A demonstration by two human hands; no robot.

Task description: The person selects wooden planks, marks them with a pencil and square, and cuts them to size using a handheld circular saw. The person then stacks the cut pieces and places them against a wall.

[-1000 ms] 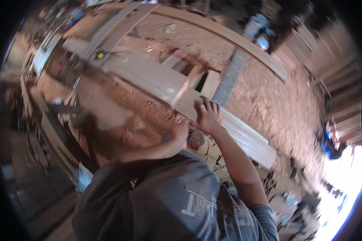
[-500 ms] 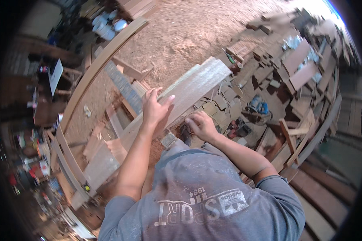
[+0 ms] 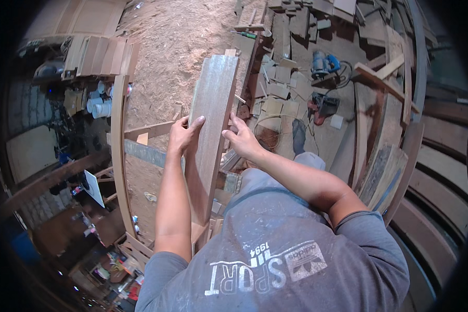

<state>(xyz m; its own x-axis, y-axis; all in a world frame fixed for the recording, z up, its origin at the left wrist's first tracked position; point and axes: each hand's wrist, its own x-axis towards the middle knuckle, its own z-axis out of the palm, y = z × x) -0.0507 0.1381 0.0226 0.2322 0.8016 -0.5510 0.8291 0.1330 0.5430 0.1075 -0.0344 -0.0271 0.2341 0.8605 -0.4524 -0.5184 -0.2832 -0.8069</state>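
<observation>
In the head view, a long brown board [image 3: 213, 104] runs between the two hands, its far end ahead of both and its near part passing to the right of the left forearm. The left hand [image 3: 183, 136] is partly closed at the board's left edge: the thumb lies over the upper face, the fingers bend round that edge with their tips hidden, and it has hold of the board there. The right hand [image 3: 244, 141] is at the right edge, a little nearer the person than the left thumb, with thumb and forefinger partly open and touching the wood; the other fingers are mostly hidden, so whether it grips cannot be told.

A paler strip of wood shows along the board's left edge, beyond the left hand. What carries the board is largely covered by it. A grey beam [image 3: 146, 152] reaches toward the left wrist, its left end meeting a long upright-lying plank [image 3: 118, 156].

On the floor to the right of the board's right edge lie scattered wood offcuts [image 3: 282, 75], a blue power tool [image 3: 323, 65] and, nearer the person, a red and black tool [image 3: 321, 106]. A green-handled tool [image 3: 247, 35] lies past the board's far end. White buckets [image 3: 102, 108] stand left of the plank.
</observation>
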